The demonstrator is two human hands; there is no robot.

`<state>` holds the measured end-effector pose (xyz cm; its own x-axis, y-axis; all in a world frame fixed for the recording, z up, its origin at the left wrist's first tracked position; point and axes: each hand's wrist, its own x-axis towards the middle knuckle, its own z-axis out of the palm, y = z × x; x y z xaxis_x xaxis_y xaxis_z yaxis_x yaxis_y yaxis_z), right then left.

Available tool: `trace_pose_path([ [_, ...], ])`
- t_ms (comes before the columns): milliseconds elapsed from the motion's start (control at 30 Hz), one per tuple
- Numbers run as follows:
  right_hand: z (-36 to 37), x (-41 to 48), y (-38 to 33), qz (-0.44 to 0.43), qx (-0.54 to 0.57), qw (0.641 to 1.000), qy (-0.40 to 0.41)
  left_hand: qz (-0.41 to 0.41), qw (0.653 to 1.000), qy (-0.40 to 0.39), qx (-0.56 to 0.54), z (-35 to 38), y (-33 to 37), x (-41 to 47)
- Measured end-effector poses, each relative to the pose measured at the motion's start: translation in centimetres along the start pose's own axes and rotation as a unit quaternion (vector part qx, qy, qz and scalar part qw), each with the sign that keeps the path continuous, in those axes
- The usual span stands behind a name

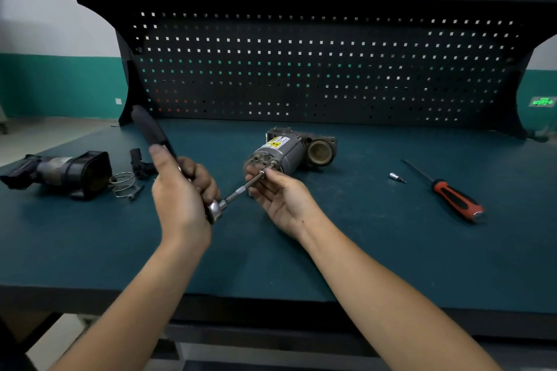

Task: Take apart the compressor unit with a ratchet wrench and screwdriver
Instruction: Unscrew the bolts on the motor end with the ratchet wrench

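Grey metal compressor unit (280, 153) seems heavy, rigid; brace its casing. Left hand (180, 190) grips black-handled ratchet wrench (150, 129); right hand (280, 199) pinches its extension bar (244, 188).

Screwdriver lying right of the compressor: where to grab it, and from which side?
Take the screwdriver by its thick red-and-black handle, coming from above with fingers across its width. It lies flat on the bench, handle toward the person, thin shaft pointing away; the loose bit sits apart to its left.

On workbench (361, 250), compressor unit (283, 150) at centre, housing (69, 173) and spring (123, 184) lying left of it, bit (396, 177) and screwdriver (452, 196) right, pegboard (301, 69) standing behind.
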<state>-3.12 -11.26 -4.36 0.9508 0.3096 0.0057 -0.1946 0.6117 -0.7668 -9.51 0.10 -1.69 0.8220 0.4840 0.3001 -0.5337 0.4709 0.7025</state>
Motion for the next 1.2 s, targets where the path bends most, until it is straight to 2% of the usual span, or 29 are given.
trace_pose_path([
  [67, 0.0, 0.0, 0.1, -0.006, -0.012, 1.000, 0.008, 0.069, 0.993, -0.071, 0.070, -0.2, -0.4, -1.0],
  [100, 0.0, 0.0, 0.1, -0.008, -0.019, 1.000, 0.014, 0.161, 0.963, -0.140, 0.162, -0.5, -0.5, -1.3],
  [133, -0.1, 0.1, 0.1, -0.010, -0.023, 0.999, 0.022, 0.295, 0.883, -0.227, 0.287, -0.9, -0.6, -1.2],
  [167, -0.1, 0.1, 0.2, -0.011, -0.028, 0.999, 0.030, 0.423, 0.767, -0.317, 0.363, -1.3, -0.6, -0.7],
  [200, -0.1, 0.1, 0.2, -0.011, -0.033, 0.999, 0.036, 0.508, 0.651, -0.395, 0.403, -1.7, -0.8, -0.2],
  [233, -0.1, 0.2, 0.3, -0.011, -0.037, 0.998, 0.043, 0.549, 0.571, -0.439, 0.424, -1.9, -0.7, 0.2],
  [267, -0.1, 0.1, 0.4, -0.011, -0.040, 0.998, 0.047, 0.559, 0.530, -0.463, 0.438, -2.0, -0.5, 0.5],
  [300, -0.1, 0.1, 0.4, -0.009, -0.038, 0.998, 0.048, 0.562, 0.534, -0.451, 0.442, -2.1, -0.6, 0.7],
  [333, -0.1, 0.1, 0.3, -0.005, -0.030, 0.999, 0.045, 0.546, 0.580, -0.418, 0.437, -2.1, -0.6, 0.6],
  [367, -0.1, 0.1, 0.2, 0.002, -0.020, 0.999, 0.040, 0.520, 0.651, -0.358, 0.421, -2.2, -0.8, 0.1],
  [400, -0.1, 0.0, 0.1, 0.010, -0.013, 0.999, 0.035, 0.437, 0.768, -0.281, 0.374, -2.0, -0.8, -0.4],
  [433, -0.1, 0.0, 0.0, 0.016, -0.008, 0.999, 0.028, 0.309, 0.885, -0.197, 0.285, -1.5, -0.7, -0.6],
  [467, -0.1, -0.1, -0.1, 0.022, -0.005, 1.000, 0.019, 0.174, 0.960, -0.124, 0.180, -0.9, -0.5, -0.6],
  [500, -0.1, -0.1, -0.1, 0.027, -0.002, 1.000, 0.010, 0.075, 0.991, -0.065, 0.095, -0.7, -0.3, -0.4],
  [567, 0.0, -0.2, -0.1, 0.030, 0.001, 1.000, -0.004, -0.023, 1.000, 0.019, 0.009, -0.4, -0.1, 0.3],
  [667, 0.1, -0.3, 0.0, 0.030, -0.004, 0.999, -0.022, -0.062, 0.996, 0.046, -0.048, -0.4, 0.2, 0.6],
  [767, 0.0, -0.3, 0.0, 0.028, -0.014, 0.999, -0.026, -0.009, 1.000, -0.010, -0.004, -0.3, -0.3, 0.1],
  [833, 0.0, -0.2, 0.1, 0.023, -0.023, 0.999, -0.015, 0.074, 0.991, -0.086, 0.072, -0.5, -0.5, -0.3],
  [867, 0.1, -0.2, 0.1, 0.022, -0.028, 0.999, -0.008, 0.168, 0.963, -0.158, 0.142, -1.0, -0.5, -0.5],
  [900, 0.1, -0.1, 0.2, 0.021, -0.032, 0.999, -0.001, 0.297, 0.891, -0.243, 0.243, -1.4, -0.5, -0.5],
  [967, 0.0, -0.1, 0.3, 0.022, -0.043, 0.999, 0.009, 0.487, 0.684, -0.395, 0.374, -2.2, -1.1, -0.2],
  [1000, 0.0, 0.0, 0.3, 0.022, -0.047, 0.999, 0.013, 0.512, 0.622, -0.434, 0.404, -2.3, -1.2, 0.1],
  [1033, -0.1, 0.0, 0.4, 0.022, -0.047, 0.999, 0.015, 0.532, 0.590, -0.439, 0.420, -2.4, -1.4, 0.2],
  [1067, -0.1, 0.0, 0.3, 0.025, -0.042, 0.999, 0.015, 0.531, 0.607, -0.420, 0.415, -2.5, -1.5, 0.1],
  [1100, -0.2, 0.0, 0.2, 0.029, -0.032, 0.999, 0.013, 0.522, 0.650, -0.375, 0.405, -2.3, -1.7, -0.4],
  [1133, -0.2, 0.1, 0.1, 0.034, -0.022, 0.999, 0.009, 0.469, 0.737, -0.310, 0.375, -2.2, -1.8, -1.0],
  [1167, -0.3, 0.0, 0.0, 0.039, -0.015, 0.999, 0.004, 0.373, 0.844, -0.232, 0.307, -1.8, -1.8, -1.7],
  [1200, -0.3, 0.0, -0.1, 0.042, -0.010, 0.999, 0.001, 0.245, 0.934, -0.158, 0.206, -1.2, -1.6, -2.2],
])
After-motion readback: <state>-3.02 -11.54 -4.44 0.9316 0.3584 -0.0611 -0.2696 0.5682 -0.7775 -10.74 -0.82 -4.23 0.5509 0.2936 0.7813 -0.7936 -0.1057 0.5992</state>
